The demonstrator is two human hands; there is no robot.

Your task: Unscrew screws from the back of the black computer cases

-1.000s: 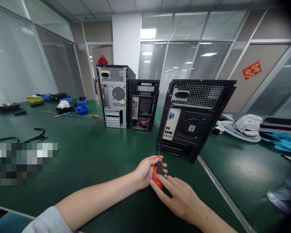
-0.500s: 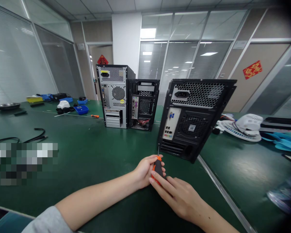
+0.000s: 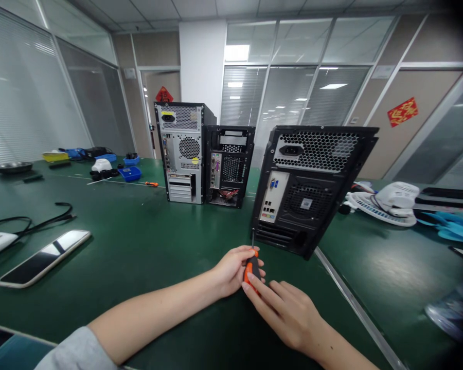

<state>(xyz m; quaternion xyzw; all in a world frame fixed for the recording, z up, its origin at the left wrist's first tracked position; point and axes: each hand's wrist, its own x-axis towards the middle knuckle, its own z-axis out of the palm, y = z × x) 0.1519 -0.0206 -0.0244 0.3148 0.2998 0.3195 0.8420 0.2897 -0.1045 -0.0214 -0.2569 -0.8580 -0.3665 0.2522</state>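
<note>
An orange and black screwdriver is held upright in front of a black computer case, its thin shaft pointing at the case's lower left corner. My left hand is closed round the front of the handle, with fingertips showing on its far side. The fingers of my right hand press on the handle's rear end, the thumb hidden beneath. The case shows its rear face, with a power socket, a honeycomb grille and a port panel. Whether the tip touches the case I cannot tell.
Two more computer cases, a silver one and a black one, stand behind. A phone lies at left beside cables. Farther back are an orange screwdriver and a blue tray. White fan parts lie at right.
The screwdriver handle has turned a little, showing more orange, and my right fingers have shifted slightly on it. The cases look unmoved.
</note>
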